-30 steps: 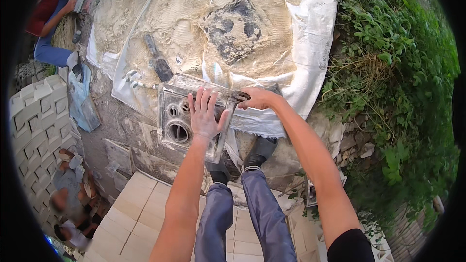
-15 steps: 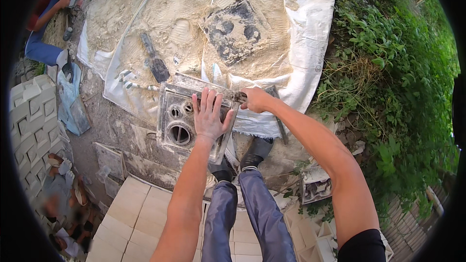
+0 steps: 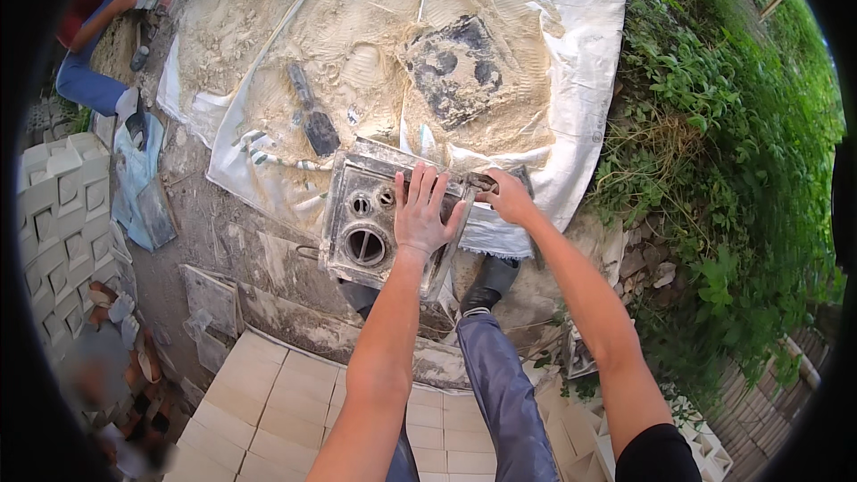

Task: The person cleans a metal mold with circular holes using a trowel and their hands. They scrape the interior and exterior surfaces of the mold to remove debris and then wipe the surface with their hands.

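A square grey metal mould, crusted with dried material, hangs in front of my legs over the ground. Its top face has one large round hole with a bar across it and two smaller ones. My left hand lies flat on this face, fingers stretched out and slightly apart. At the mould's right edge, my right hand is closed round a small metal handle. Part of the mould's right side is hidden under my left hand and wrist.
White sacking ahead carries pale sand, a dark flat trowel and a dark sand-covered plate. Pale blocks stand at left; cream tiles lie below. Another person's arm shows upper left. Plants border the right.
The whole view has shifted, so the sacking and mould appear farther right. My left foot has moved left, partly behind the mould. Both hands keep their places on the mould.
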Demonstrator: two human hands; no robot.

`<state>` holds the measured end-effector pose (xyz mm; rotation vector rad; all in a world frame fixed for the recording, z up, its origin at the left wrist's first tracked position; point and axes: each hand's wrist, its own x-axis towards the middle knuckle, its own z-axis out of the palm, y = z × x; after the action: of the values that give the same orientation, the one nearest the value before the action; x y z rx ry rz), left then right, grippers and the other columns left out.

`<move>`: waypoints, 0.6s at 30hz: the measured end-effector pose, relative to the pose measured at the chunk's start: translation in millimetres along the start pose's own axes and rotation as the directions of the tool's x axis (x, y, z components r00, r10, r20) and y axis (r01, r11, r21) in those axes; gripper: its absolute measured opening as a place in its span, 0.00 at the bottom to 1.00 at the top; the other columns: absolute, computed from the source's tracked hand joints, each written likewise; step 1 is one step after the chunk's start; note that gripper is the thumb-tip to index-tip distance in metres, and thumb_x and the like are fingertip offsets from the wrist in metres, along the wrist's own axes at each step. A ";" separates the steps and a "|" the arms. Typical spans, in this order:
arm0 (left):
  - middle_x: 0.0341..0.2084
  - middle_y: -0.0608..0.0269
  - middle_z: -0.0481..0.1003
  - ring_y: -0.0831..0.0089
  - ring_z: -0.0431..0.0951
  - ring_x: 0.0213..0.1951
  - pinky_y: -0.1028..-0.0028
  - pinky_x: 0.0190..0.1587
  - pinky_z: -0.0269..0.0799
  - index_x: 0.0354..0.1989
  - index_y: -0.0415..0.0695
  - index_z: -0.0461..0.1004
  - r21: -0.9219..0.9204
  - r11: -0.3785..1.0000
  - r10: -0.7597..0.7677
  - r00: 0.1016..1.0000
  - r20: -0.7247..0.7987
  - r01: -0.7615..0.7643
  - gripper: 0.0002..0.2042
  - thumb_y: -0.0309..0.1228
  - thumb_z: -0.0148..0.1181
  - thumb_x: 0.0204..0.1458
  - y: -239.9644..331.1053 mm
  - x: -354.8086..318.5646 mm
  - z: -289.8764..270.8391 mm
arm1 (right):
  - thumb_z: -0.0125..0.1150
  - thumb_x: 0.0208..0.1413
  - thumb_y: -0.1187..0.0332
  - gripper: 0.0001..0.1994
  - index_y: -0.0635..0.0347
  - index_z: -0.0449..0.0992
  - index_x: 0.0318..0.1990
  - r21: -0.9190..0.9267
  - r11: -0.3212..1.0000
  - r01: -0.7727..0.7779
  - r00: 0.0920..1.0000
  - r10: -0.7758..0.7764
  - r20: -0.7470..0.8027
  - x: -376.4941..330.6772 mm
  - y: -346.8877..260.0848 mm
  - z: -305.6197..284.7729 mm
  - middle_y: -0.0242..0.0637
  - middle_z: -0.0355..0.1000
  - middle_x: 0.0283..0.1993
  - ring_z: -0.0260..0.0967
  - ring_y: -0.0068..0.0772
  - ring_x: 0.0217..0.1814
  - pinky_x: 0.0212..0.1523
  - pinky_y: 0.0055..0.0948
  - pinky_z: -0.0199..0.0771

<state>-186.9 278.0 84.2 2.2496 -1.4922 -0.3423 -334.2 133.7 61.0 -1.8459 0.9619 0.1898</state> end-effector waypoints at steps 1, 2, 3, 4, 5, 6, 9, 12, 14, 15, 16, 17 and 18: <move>0.56 0.56 0.65 0.59 0.56 0.65 0.51 0.69 0.37 0.54 0.44 0.68 -0.006 1.000 0.005 1.000 -0.004 -0.005 0.25 0.46 0.57 0.51 2.4 -1.7 0.4 | 0.69 0.46 0.68 0.25 0.65 0.70 0.52 0.086 0.995 -0.047 0.992 0.057 -0.112 -11.4 -0.1 8.9 0.52 0.74 0.42 0.74 0.51 0.43 0.44 0.39 0.72; 0.56 0.56 0.65 0.59 0.56 0.65 0.51 0.69 0.38 0.54 0.44 0.68 0.003 1.000 0.000 1.000 -0.004 0.000 0.25 0.46 0.57 0.51 0.5 -1.7 -0.2 | 0.69 0.47 0.70 0.24 0.64 0.70 0.52 0.175 0.981 -0.083 0.968 0.121 -0.221 -21.7 -0.5 18.7 0.51 0.74 0.42 0.74 0.49 0.43 0.43 0.37 0.73; 0.56 0.57 0.65 0.59 0.56 0.65 0.52 0.70 0.38 0.55 0.44 0.68 0.005 1.000 -0.007 1.000 0.004 0.007 0.25 0.45 0.57 0.52 -0.9 -2.7 -2.8 | 0.65 0.49 0.74 0.22 0.64 0.69 0.53 0.402 0.907 -0.125 0.943 0.235 -0.238 -35.0 -3.5 30.8 0.48 0.75 0.42 0.76 0.41 0.40 0.40 0.33 0.74; 0.55 0.57 0.65 0.59 0.56 0.65 0.52 0.70 0.38 0.55 0.44 0.68 -0.011 1.000 -0.007 1.000 0.004 0.007 0.25 0.45 0.57 0.52 5.3 0.8 -2.9 | 0.62 0.52 0.75 0.20 0.64 0.68 0.53 0.515 0.852 -0.097 0.874 0.320 -0.365 -51.4 12.1 44.5 0.46 0.76 0.40 0.77 0.36 0.37 0.40 0.31 0.74; 0.55 0.57 0.66 0.60 0.56 0.65 0.53 0.70 0.38 0.54 0.44 0.68 -0.009 1.000 -0.003 1.000 -0.001 0.003 0.24 0.44 0.57 0.53 3.4 -0.7 -2.3 | 0.58 0.54 0.76 0.17 0.65 0.69 0.52 0.426 0.885 -0.187 0.860 0.357 -0.364 -70.6 18.3 58.9 0.45 0.76 0.40 0.76 0.31 0.36 0.38 0.28 0.74; 0.55 0.57 0.66 0.59 0.57 0.65 0.53 0.70 0.38 0.54 0.44 0.68 -0.012 1.000 0.000 1.000 0.002 0.000 0.24 0.44 0.56 0.53 3.2 -2.5 -2.1 | 0.55 0.57 0.77 0.15 0.67 0.69 0.52 0.333 0.901 -0.280 0.843 0.396 -0.365 -91.5 23.4 70.5 0.43 0.77 0.39 0.75 0.27 0.34 0.36 0.25 0.75; 0.54 0.57 0.66 0.59 0.57 0.64 0.53 0.70 0.38 0.53 0.43 0.68 -0.014 1.000 0.011 1.000 -0.013 -0.011 0.22 0.42 0.56 0.54 4.8 -0.7 -2.4 | 0.52 0.58 0.76 0.11 0.67 0.71 0.48 0.402 0.781 -0.479 0.757 0.599 -0.261 -142.7 48.8 93.4 0.44 0.77 0.35 0.76 0.36 0.31 0.37 0.27 0.74; 0.54 0.57 0.66 0.59 0.58 0.64 0.54 0.69 0.39 0.53 0.43 0.68 -0.029 1.000 0.007 0.999 -0.038 -0.008 0.21 0.40 0.57 0.53 7.5 0.2 -1.0 | 0.50 0.59 0.74 0.09 0.67 0.73 0.44 0.131 0.865 -0.484 0.768 0.492 -0.411 -151.9 94.2 86.8 0.45 0.76 0.38 0.75 0.46 0.38 0.42 0.35 0.73; 0.50 0.57 0.69 0.59 0.62 0.61 0.54 0.68 0.42 0.50 0.43 0.70 -0.133 0.991 -0.001 0.995 -0.098 -0.012 0.17 0.35 0.57 0.53 11.2 3.9 1.1 | 0.50 0.58 0.73 0.10 0.63 0.72 0.46 -0.023 0.847 -0.531 0.703 0.425 -0.571 -139.2 116.8 79.6 0.48 0.73 0.42 0.70 0.55 0.46 0.46 0.44 0.70; 0.49 0.57 0.70 0.59 0.62 0.61 0.53 0.68 0.42 0.49 0.43 0.70 -0.187 0.982 -0.010 0.994 -0.108 -0.010 0.16 0.33 0.57 0.53 11.0 5.6 6.0 | 0.50 0.59 0.71 0.12 0.63 0.70 0.49 -0.077 0.830 -0.553 0.718 0.427 -0.549 -130.0 133.0 76.1 0.46 0.71 0.44 0.68 0.54 0.50 0.47 0.44 0.69; 0.48 0.57 0.70 0.59 0.63 0.60 0.53 0.68 0.43 0.48 0.43 0.70 -0.242 0.970 -0.023 0.993 -0.116 -0.006 0.15 0.32 0.57 0.53 12.9 7.7 8.2 | 0.50 0.59 0.70 0.14 0.63 0.68 0.52 -0.134 0.810 -0.571 0.734 0.431 -0.525 -121.8 146.8 75.5 0.45 0.68 0.47 0.66 0.53 0.53 0.49 0.44 0.68; 0.45 0.58 0.71 0.60 0.65 0.57 0.54 0.67 0.43 0.47 0.44 0.71 -0.177 0.984 0.007 0.991 -0.134 -0.031 0.13 0.31 0.54 0.54 16.3 9.5 11.3 | 0.50 0.59 0.69 0.14 0.63 0.67 0.52 -0.201 0.797 -0.569 0.753 0.408 -0.515 -112.8 158.3 79.3 0.45 0.67 0.48 0.66 0.53 0.53 0.49 0.44 0.68; 0.45 0.58 0.71 0.60 0.65 0.57 0.54 0.67 0.43 0.47 0.44 0.71 -0.127 0.992 0.002 0.993 -0.117 -0.017 0.12 0.31 0.53 0.54 20.0 11.5 12.1 | 0.51 0.59 0.69 0.15 0.63 0.65 0.52 -0.265 0.783 -0.562 0.774 0.386 -0.502 -103.3 169.3 84.8 0.45 0.66 0.48 0.65 0.52 0.53 0.49 0.43 0.68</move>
<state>-203.7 258.1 83.1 2.1240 -1.3803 -0.2893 -496.1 228.3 -45.6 -2.0117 1.8325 0.3307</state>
